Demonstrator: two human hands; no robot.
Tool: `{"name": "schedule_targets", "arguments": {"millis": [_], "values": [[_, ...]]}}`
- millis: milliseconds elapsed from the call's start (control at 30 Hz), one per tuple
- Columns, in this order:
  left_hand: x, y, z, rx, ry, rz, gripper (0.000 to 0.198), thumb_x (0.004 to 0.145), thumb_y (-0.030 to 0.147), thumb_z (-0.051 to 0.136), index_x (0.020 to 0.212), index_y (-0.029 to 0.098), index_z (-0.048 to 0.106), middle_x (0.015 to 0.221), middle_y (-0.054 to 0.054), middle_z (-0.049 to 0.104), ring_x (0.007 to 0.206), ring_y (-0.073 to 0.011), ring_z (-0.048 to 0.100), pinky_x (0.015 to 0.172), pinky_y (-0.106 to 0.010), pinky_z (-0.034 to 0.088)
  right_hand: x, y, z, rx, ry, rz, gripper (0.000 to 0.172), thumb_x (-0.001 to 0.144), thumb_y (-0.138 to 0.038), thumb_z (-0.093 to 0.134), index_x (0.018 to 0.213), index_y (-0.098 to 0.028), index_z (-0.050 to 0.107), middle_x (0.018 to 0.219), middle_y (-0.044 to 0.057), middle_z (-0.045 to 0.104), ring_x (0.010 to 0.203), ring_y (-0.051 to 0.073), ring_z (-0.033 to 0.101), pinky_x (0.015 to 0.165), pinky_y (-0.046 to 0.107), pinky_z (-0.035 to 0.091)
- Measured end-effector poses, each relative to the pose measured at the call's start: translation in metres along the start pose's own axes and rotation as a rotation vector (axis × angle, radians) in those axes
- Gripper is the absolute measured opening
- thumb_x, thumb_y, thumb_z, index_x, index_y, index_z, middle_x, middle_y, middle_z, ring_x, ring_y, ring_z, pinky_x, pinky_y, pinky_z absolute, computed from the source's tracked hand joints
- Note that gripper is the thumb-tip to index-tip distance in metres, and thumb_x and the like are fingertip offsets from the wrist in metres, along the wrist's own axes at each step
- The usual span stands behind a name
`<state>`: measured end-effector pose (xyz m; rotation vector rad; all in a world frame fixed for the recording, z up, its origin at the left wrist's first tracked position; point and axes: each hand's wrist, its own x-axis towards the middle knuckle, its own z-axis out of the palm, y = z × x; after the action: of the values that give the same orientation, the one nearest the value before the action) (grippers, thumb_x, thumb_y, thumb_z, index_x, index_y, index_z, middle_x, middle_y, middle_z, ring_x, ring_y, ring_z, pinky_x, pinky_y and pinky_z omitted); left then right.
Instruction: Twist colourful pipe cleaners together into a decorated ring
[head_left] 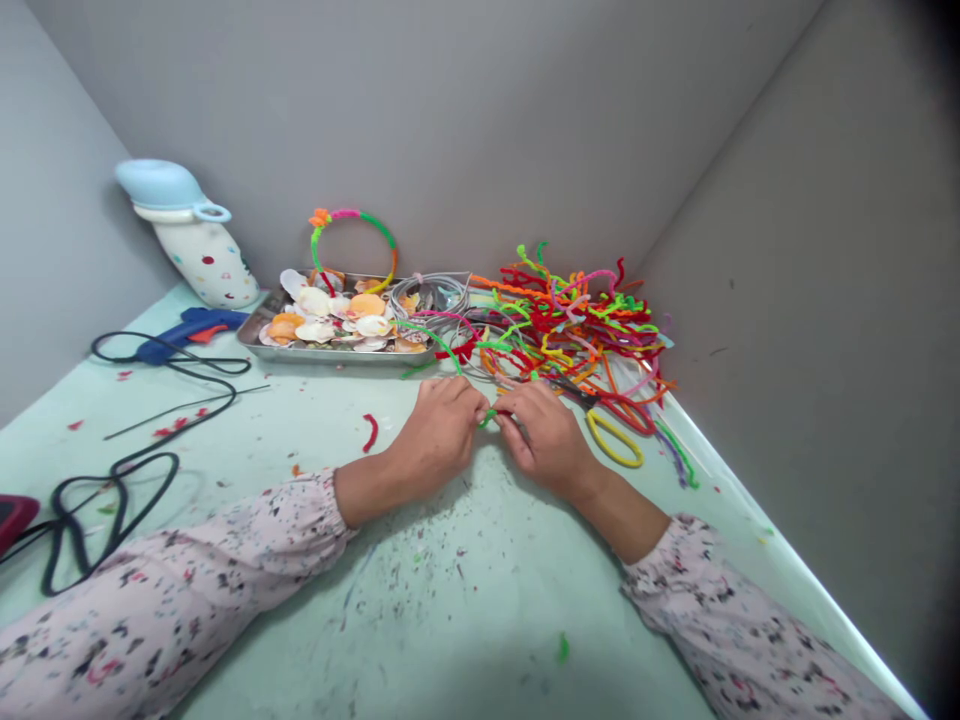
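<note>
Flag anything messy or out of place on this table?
Small red scraps lie scattered on the table near the black cord, and one curled red piece sits loose by the left hand. The pile of pipe cleaners is tangled and spills toward the right hand.

Table point(465, 600): pale green top, scratched and flecked with small scraps, set into a corner between grey walls.

- Far edge, centre: metal tray point(330, 352) of seashells, with a coil of grey wire at its right end.
- Far right corner: heap of pipe cleaners point(577, 315), red, orange, green, pink; a yellow loop point(615, 440) at its near side.
- Far left corner: blue and white spotted jug point(196, 240) against the wall.
- Left of the tray: blue glue gun point(187, 328), its black cord point(112, 480) trailing along the left edge.
- Middle: short red piece point(370, 432).
</note>
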<state>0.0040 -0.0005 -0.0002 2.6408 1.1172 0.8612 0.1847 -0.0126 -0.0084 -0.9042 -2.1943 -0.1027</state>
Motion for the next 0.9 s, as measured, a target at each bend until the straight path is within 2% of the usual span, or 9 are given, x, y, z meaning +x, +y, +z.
{"name": "schedule_targets", "arguments": {"millis": [267, 533, 733, 900], "values": [[-0.0007, 0.0005, -0.0026, -0.026, -0.007, 0.006, 0.016, 0.088, 0.012, 0.04, 0.087, 0.016, 0.056, 0.085, -0.005, 0.056, 0.084, -0.0205, 0.049, 0.08, -0.037, 0.036, -0.0003, 0.0006, 0.0011, -0.012, 0.005, 0.005, 0.012, 0.087, -0.016, 0.047, 0.096, -0.022, 0.053, 0.088, 0.006, 0.062, 0.092, 0.024, 0.055, 0.084, 0.044, 0.047], [-0.0019, -0.0017, -0.0014, 0.026, -0.014, 0.034, 0.015, 0.087, 0.013, 0.039, 0.083, 0.016, 0.053, 0.083, -0.006, 0.054, 0.082, -0.021, 0.047, 0.078, -0.038, 0.036, 0.001, -0.0023, -0.0001, -0.027, -0.001, -0.018, 0.012, 0.086, -0.015, 0.048, 0.095, -0.021, 0.053, 0.086, 0.005, 0.062, 0.084, 0.022, 0.053, 0.083, 0.043, 0.048], [-0.002, -0.0017, -0.0009, -0.015, -0.04, 0.022, 0.014, 0.087, 0.013, 0.04, 0.084, 0.017, 0.053, 0.083, -0.005, 0.054, 0.082, -0.0205, 0.048, 0.078, -0.037, 0.036, 0.0014, -0.0034, -0.0007, -0.022, 0.009, -0.034, 0.013, 0.086, -0.015, 0.047, 0.095, -0.021, 0.052, 0.086, 0.005, 0.062, 0.085, 0.022, 0.054, 0.082, 0.043, 0.048], [-0.0024, -0.0001, -0.0006, -0.024, 0.004, 0.02, 0.014, 0.088, 0.014, 0.04, 0.086, 0.017, 0.053, 0.085, -0.005, 0.056, 0.085, -0.02, 0.048, 0.079, -0.036, 0.036, 0.0013, -0.0019, 0.0001, -0.021, 0.014, -0.018, 0.012, 0.086, -0.015, 0.048, 0.096, -0.021, 0.052, 0.086, 0.006, 0.061, 0.086, 0.022, 0.054, 0.082, 0.043, 0.048]]}}
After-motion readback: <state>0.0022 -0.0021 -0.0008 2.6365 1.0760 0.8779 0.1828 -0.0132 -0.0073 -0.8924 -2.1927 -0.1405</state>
